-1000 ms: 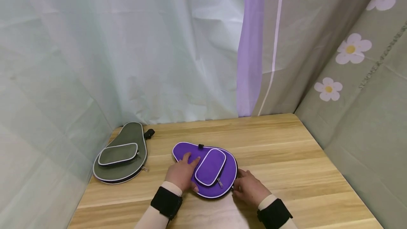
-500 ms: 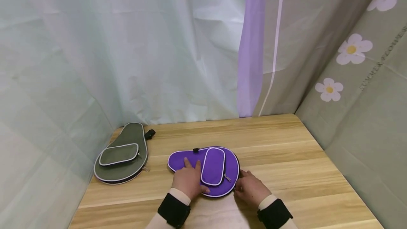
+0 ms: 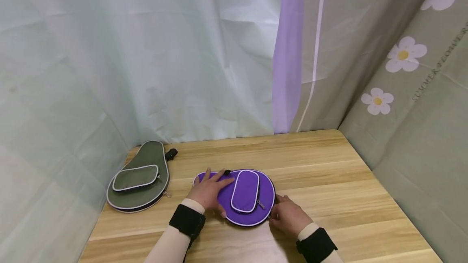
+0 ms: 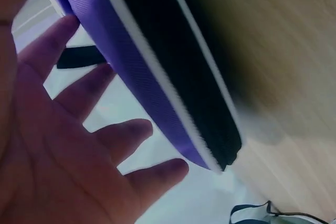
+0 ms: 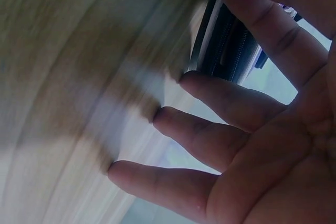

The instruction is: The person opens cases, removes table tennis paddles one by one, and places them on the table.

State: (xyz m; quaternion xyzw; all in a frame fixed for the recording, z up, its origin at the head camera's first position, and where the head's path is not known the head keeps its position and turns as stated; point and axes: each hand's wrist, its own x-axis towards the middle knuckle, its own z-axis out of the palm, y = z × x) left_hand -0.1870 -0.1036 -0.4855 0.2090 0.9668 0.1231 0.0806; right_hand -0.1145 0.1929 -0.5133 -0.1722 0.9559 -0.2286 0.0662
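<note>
A purple paddle-shaped zip case (image 3: 228,202) with white piping lies flat on the wooden table, its narrow end to the left. It looks like a table tennis bat case, with a raised zip pocket (image 3: 245,191) on top. My left hand (image 3: 206,194) rests over the narrow end with fingers spread; in the left wrist view its fingers (image 4: 131,129) lie straight along the case's side. At the round right end, my right hand (image 3: 289,216) pinches the zipper pull (image 3: 269,216) between thumb and forefinger, largely hidden. Its other fingers (image 5: 163,182) extend towards the tabletop.
A grey-green case (image 3: 140,182) of the same shape lies at the table's left edge, its black strap (image 3: 171,154) pointing right. Curtains (image 3: 204,72) hang behind and at both sides of the wooden table (image 3: 329,173).
The purple case has turned so its narrow end points more directly left. My left hand shifted right with it, then back left, spreading over the narrow end. The right hand has stayed at the zipper.
</note>
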